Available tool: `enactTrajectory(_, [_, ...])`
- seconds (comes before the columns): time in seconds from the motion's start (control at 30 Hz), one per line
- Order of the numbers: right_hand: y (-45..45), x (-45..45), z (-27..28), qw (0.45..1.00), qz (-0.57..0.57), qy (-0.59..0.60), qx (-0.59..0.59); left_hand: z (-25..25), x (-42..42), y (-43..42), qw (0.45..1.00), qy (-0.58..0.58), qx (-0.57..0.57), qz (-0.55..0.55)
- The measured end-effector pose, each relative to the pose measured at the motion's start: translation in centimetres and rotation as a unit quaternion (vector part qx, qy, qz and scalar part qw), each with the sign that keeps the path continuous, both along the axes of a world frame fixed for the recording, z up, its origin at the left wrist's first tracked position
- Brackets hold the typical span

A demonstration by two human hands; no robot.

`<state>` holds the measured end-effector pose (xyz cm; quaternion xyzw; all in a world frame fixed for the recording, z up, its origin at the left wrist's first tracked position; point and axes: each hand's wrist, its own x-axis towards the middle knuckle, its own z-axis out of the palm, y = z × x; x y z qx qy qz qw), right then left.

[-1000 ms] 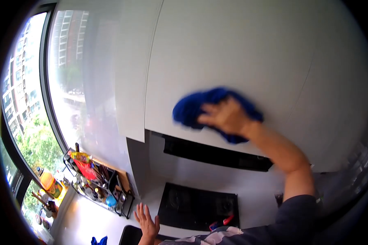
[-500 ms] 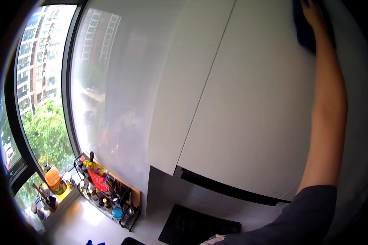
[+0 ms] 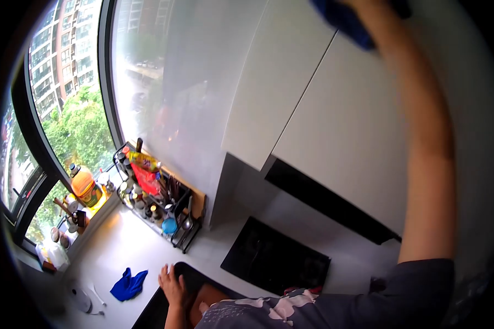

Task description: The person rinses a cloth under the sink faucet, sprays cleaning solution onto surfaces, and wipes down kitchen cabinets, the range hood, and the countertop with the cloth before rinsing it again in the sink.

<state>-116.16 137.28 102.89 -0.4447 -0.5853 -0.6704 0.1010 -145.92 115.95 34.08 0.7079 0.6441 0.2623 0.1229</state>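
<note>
My right arm reaches up along a pale cabinet door. At the top edge of the view my right hand is on a dark blue cloth that lies against the cabinet; the fingers are partly cut off and blurred. Low in the view, my left hand has its fingers stretched out and holds nothing. It is beside the rim of a black, rounded-edged thing, perhaps touching it. A second blue cloth lies crumpled on the white counter, left of that hand.
A black rack of bottles and packets stands against the wall. An orange-capped oil jug and jars line the window sill. A black cooktop lies under the cabinets, below a dark hood strip. A white cord lies on the counter.
My right hand has moved left across the cabinet top with the blue cloth. The view has tipped downward, so my left hand and more of the counter and second cloth now show.
</note>
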Motion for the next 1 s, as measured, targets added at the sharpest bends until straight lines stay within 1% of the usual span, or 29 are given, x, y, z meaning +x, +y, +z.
enactTrajectory(0.07, [0.4, -1.0, -7.1, 0.998, 0.004, -0.003, -0.069, -0.4, 0.3, 0.5, 1.000, -0.001, 0.023, -0.013])
enactTrajectory(0.13, [3.3, -0.1, -18.5, 0.986, 0.055, -0.023, -0.155, -0.3, 0.6, 0.1, 0.999, -0.009, 0.036, -0.012])
enactTrajectory(0.17, [3.8, 0.1, -22.7, 0.985, 0.093, -0.049, -0.134, -0.5, 0.7, -0.3, 0.999, -0.008, 0.039, -0.007])
enactTrajectory(0.2, [3.4, 0.1, -26.5, 0.976, 0.115, -0.036, -0.183, -0.9, 0.9, -1.1, 0.999, -0.006, 0.043, -0.009])
enactTrajectory(0.23, [3.8, 0.4, -30.3, 0.958, 0.164, 0.016, -0.235, -1.3, 1.1, -2.1, 1.000, -0.004, 0.025, -0.003])
enactTrajectory(0.27, [4.0, 1.1, -34.1, 0.952, 0.213, 0.024, -0.220, -2.1, 1.1, -2.9, 1.000, 0.000, 0.010, 0.000])
enactTrajectory(0.3, [3.5, 1.6, -36.5, 0.932, 0.244, 0.074, -0.257, -3.6, 0.9, -3.9, 0.999, 0.019, 0.022, -0.014])
enactTrajectory(0.33, [2.5, 2.1, -37.9, 0.930, 0.249, 0.104, -0.250, -4.0, 1.1, -5.1, 0.999, 0.034, 0.021, -0.019])
enactTrajectory(0.43, [-0.2, 4.0, -39.2, 0.941, 0.271, 0.092, -0.181, -4.6, 1.5, -7.0, 0.998, 0.052, -0.006, -0.042])
enactTrajectory(0.47, [-1.0, 4.7, -39.4, 0.941, 0.282, 0.085, -0.166, -4.0, 1.7, -7.3, 0.997, 0.054, -0.011, -0.046])
enactTrajectory(0.5, [-1.7, 5.6, -39.6, 0.946, 0.268, 0.079, -0.163, -3.6, 1.8, -7.1, 0.997, 0.056, -0.031, -0.050])
enactTrajectory(0.6, [-6.3, 8.8, -38.2, 0.949, 0.237, 0.087, -0.188, -2.0, 2.8, -6.1, 0.996, 0.050, -0.007, -0.076])
enactTrajectory(0.63, [-7.9, 10.1, -37.8, 0.944, 0.246, 0.095, -0.199, -1.6, 3.1, -5.6, 0.995, 0.051, -0.012, -0.079])
enactTrajectory(0.67, [-9.7, 11.4, -37.7, 0.938, 0.232, 0.119, -0.231, -1.2, 3.4, -5.1, 0.995, 0.056, -0.013, -0.080])
enactTrajectory(0.7, [-11.5, 12.9, -36.9, 0.937, 0.254, 0.098, -0.221, -0.7, 3.8, -4.8, 0.994, 0.054, -0.004, -0.094])
enactTrajectory(0.73, [-14.0, 14.1, -36.3, 0.938, 0.227, 0.104, -0.241, -0.5, 4.1, -4.6, 0.993, 0.051, 0.004, -0.106])
enactTrajectory(0.77, [-16.9, 15.2, -35.3, 0.945, 0.153, 0.090, -0.276, -0.5, 4.3, -4.4, 0.992, 0.054, 0.004, -0.113])
enactTrajectory(0.87, [-23.3, 19.4, -34.4, 0.948, 0.074, 0.073, -0.301, -0.5, 4.9, -4.5, 0.989, 0.064, -0.002, -0.132])
enactTrajectory(0.9, [-25.9, 20.3, -33.7, 0.934, 0.057, 0.107, -0.337, -0.5, 5.0, -4.7, 0.988, 0.064, -0.007, -0.139])
enactTrajectory(0.93, [-27.9, 21.7, -33.5, 0.933, 0.033, 0.108, -0.343, -0.6, 5.1, -5.0, 0.988, 0.065, -0.006, -0.138])
enactTrajectory(0.97, [-29.9, 23.0, -33.4, 0.945, 0.010, 0.089, -0.315, -0.8, 5.2, -5.3, 0.986, 0.067, -0.014, -0.151])
enactTrajectory(1.0, [-32.0, 23.9, -33.1, 0.943, -0.025, 0.090, -0.318, -0.9, 5.5, -5.5, 0.984, 0.068, -0.020, -0.165])
